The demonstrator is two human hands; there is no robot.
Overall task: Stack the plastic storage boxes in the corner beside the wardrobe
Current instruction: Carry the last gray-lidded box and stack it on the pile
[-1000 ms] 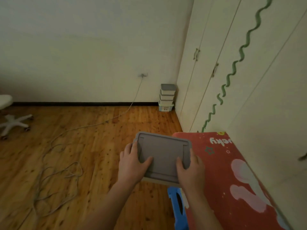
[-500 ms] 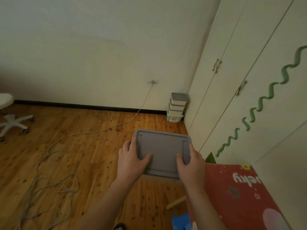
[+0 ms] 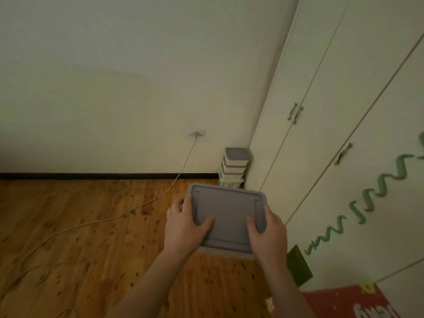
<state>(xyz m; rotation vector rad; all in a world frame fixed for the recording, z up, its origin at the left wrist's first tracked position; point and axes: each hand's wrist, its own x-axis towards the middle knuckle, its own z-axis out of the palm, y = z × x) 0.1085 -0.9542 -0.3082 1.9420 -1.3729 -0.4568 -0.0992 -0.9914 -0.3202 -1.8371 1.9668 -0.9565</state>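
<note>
I carry a plastic storage box with a grey lid [image 3: 227, 216] in front of me above the wooden floor. My left hand [image 3: 183, 228] grips its left side, thumb lying on the lid. My right hand [image 3: 268, 232] grips the right side, thumb also on the lid. Ahead, a stack of several storage boxes [image 3: 232, 167] with grey lids stands in the corner, between the wall and the white wardrobe [image 3: 321, 134]. The carried box hides the foot of that stack.
A grey cable [image 3: 146, 203] runs from a wall socket [image 3: 196, 133] across the floor to the left. A red printed mat [image 3: 348, 301] lies at the bottom right beside the wardrobe, with a dark green piece [image 3: 298, 265] at its far end.
The view has moved forward toward the corner. The stack and wardrobe look closer and larger, the white chair has left the view, and the red mat has slid down. Both hands keep their grip.
</note>
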